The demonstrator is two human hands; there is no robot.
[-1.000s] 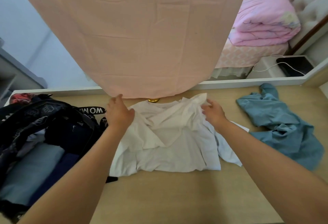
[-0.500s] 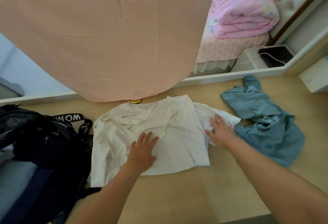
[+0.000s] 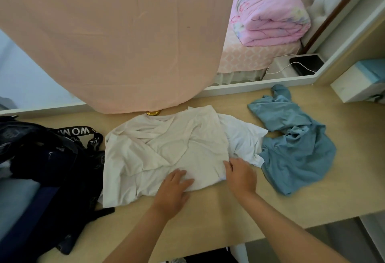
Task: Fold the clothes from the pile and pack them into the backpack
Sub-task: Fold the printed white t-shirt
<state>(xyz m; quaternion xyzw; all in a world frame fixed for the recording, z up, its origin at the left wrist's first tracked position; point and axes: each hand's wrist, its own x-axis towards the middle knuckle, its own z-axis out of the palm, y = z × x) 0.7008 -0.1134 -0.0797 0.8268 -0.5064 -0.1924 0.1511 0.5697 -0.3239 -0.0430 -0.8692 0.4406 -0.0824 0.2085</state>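
Left grip (image 3: 173, 190) spread flat, pinning the crumpled white cotton t-shirt (image 3: 166, 148) for folding near the surface (image 3: 208, 221) front edge; right grip (image 3: 241, 176) honestly can't tell.

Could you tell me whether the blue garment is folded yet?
No, the blue garment lies crumpled on the table, right of the white T-shirt.

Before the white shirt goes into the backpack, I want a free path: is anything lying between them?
Nothing visible does. The white shirt lies on the table right beside the backpack; only the backpack's own black straps lie at the shirt's left edge.
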